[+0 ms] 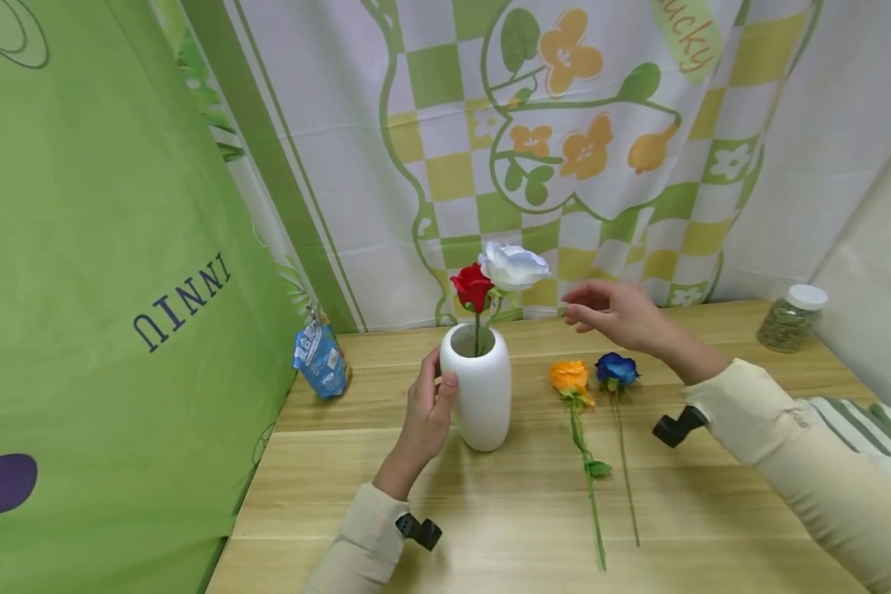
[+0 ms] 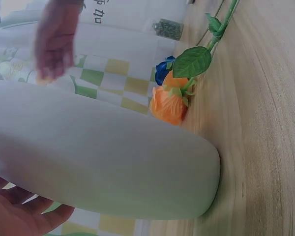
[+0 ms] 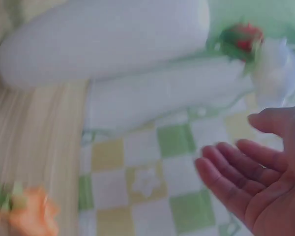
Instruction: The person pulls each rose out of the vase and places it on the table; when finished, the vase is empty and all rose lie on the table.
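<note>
A tall white vase (image 1: pixel 483 396) stands upright on the wooden table with a red rose (image 1: pixel 472 287) and a white rose (image 1: pixel 513 266) in it, their blooms above the rim. My left hand (image 1: pixel 428 406) holds the vase by its left side, thumb in front and fingers curving behind. To the right of the white rose, my right hand (image 1: pixel 610 315) is in the air with relaxed fingers and nothing in them. Below it lie an orange rose (image 1: pixel 570 378) with a leafy green stem and a blue rose (image 1: pixel 617 369) with a thin, bare stem.
A blue packet (image 1: pixel 321 361) stands at the table's back left, near the green curtain (image 1: pixel 119 206). At the back right is a glass jar (image 1: pixel 789 323) with a white lid. A striped cloth (image 1: pixel 861 425) lies at the right edge. A patterned curtain (image 1: pixel 445 165) hangs behind the table.
</note>
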Tool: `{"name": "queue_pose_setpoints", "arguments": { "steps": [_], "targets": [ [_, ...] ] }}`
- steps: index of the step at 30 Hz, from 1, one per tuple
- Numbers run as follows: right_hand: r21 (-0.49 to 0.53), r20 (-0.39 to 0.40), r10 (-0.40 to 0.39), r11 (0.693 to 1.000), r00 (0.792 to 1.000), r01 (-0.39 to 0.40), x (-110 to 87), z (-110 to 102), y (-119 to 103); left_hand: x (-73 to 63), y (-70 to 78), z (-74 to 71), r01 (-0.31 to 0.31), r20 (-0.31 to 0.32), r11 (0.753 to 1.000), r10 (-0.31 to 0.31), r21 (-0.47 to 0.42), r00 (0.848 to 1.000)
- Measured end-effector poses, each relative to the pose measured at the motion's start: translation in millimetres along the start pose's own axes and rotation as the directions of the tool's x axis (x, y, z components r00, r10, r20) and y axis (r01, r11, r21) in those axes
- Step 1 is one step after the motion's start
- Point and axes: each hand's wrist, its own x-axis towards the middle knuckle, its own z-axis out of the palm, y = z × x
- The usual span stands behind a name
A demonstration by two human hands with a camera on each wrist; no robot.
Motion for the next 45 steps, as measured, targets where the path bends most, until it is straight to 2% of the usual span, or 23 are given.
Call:
{"name": "queue_pose_setpoints", "arguments": {
  "steps": [5,12,19,25,29,34,39,45],
  "targets": [
    [0.144,-0.065,-0.071,0.986,0.995,0.08,4.3,7.2,-29.7,-0.3,-0.3,-0.5,0.002,-0.006,1.0,-0.002,0.004,1.0],
    [0.359,-0.076,-0.082,0.927,0.994,0.104,22.3,19.1,-53.4,0.5,-1.2,-0.2,0.002,-0.015,1.0,-0.002,0.005,1.0],
    [0.441,-0.06,-0.032,0.896,0.998,0.056,33.5,40.3,-54.5,0.3,-1.4,1.9,0.003,-0.011,1.0,-0.003,-0.002,1.0],
    [0.536,-0.058,0.028,0.844,0.998,0.007,41.0,55.2,-52.5,0.9,-2.6,1.7,0.008,-0.012,1.0,-0.008,0.002,1.0],
    [0.601,-0.07,0.046,0.799,0.996,0.005,44.9,60.9,-53.1,0.8,-2.2,1.5,0.008,-0.009,1.0,-0.008,0.005,1.0],
    [0.677,-0.105,0.039,0.734,0.994,0.043,47.4,67.6,-53.9,1.1,-1.4,1.1,0.0,-0.013,1.0,0.0,-0.001,1.0],
    [0.688,-0.141,0.04,0.723,0.989,0.069,46.1,68.2,-54.1,1.4,-2.2,1.1,-0.007,-0.012,1.0,0.007,0.01,1.0],
    [0.677,-0.178,0.054,0.731,0.983,0.083,43.8,68.8,-56.7,0.9,-1.2,1.2,-0.004,-0.018,1.0,0.004,0.011,1.0]
  ]
}}
